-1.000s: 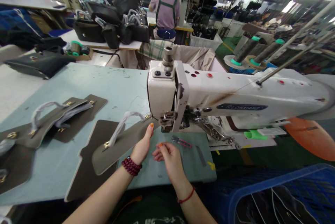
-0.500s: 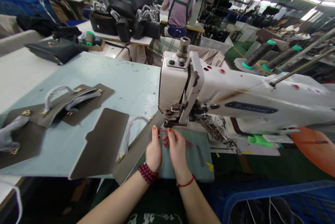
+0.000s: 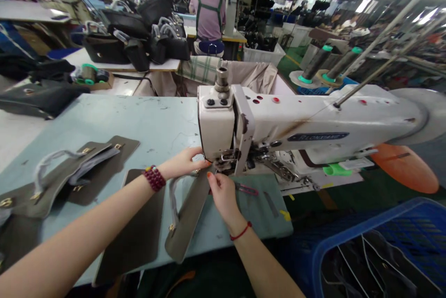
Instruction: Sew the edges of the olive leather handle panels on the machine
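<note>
A grey-brown bag panel (image 3: pixel 190 216) lies slanted under the sewing machine head (image 3: pixel 218 126), a plastic-wrapped handle (image 3: pixel 173 200) fixed along its left side by gold fittings. At its far end, beside the needle area, my left hand (image 3: pixel 186 163) grips the panel; the machine head partly hides those fingers. My right hand (image 3: pixel 223 195) pinches the panel's right edge just in front of the needle, thumb on top. Another flat panel (image 3: pixel 135 223) rests on the table under my left forearm. Pink-handled thread snips (image 3: pixel 247 189) lie right of my right hand.
More grey-brown panels with wrapped handles (image 3: pixel 66 172) lie at the left of the pale table (image 3: pixel 156 116). A blue crate (image 3: pixel 313 261) holding dark pieces stands at lower right. Black bags (image 3: pixel 135 51) and a seated person (image 3: pixel 209 14) are beyond.
My left hand has moved from the panel's near right side to its far end by the needle. My right hand has closed on the panel's edge. The view has shifted.
</note>
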`<action>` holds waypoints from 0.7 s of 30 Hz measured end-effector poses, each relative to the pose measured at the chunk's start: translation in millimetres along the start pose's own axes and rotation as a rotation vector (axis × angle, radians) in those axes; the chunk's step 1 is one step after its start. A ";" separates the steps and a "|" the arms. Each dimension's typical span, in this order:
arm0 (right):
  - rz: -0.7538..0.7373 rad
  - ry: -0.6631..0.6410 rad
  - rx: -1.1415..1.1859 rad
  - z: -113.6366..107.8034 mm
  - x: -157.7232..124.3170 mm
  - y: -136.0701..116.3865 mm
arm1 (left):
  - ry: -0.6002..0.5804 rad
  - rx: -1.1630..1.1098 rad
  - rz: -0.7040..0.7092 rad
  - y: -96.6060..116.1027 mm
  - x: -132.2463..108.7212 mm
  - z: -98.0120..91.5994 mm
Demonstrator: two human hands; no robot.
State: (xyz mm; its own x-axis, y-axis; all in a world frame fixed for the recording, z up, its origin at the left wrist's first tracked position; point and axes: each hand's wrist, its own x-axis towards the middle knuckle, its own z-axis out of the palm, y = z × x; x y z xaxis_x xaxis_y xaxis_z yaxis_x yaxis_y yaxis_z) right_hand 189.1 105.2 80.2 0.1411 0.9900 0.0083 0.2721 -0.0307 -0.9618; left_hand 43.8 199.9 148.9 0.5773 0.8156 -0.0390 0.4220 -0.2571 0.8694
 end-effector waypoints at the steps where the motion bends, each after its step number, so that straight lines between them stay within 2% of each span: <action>1: 0.007 -0.017 0.010 -1.3 0.6 0.3 | -0.082 -0.013 0.017 -2.7 9.7 -3.1; 4: 0.045 -0.055 0.050 -3.7 0.2 -0.2 | -0.224 -0.075 0.034 -3.1 22.1 -0.5; 8: 0.093 -0.074 0.101 -2.8 -1.7 -1.7 | -0.268 -0.158 -0.002 -0.9 21.0 6.5; 15: 0.104 -0.106 0.120 -8.2 -1.0 -1.5 | -0.186 -0.264 -0.114 -3.9 12.3 14.5; 21: 0.068 -0.173 0.116 -24.6 2.5 -1.8 | -0.048 -0.363 -0.150 -9.8 0.2 34.7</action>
State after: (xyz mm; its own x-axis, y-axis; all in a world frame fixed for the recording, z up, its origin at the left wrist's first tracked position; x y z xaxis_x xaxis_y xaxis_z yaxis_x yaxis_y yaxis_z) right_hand 212.3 104.3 88.6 -0.0130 0.9954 -0.0954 0.1548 -0.0923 -0.9836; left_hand 64.0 184.6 123.3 0.5639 0.8027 -0.1943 0.2346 0.0700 0.9696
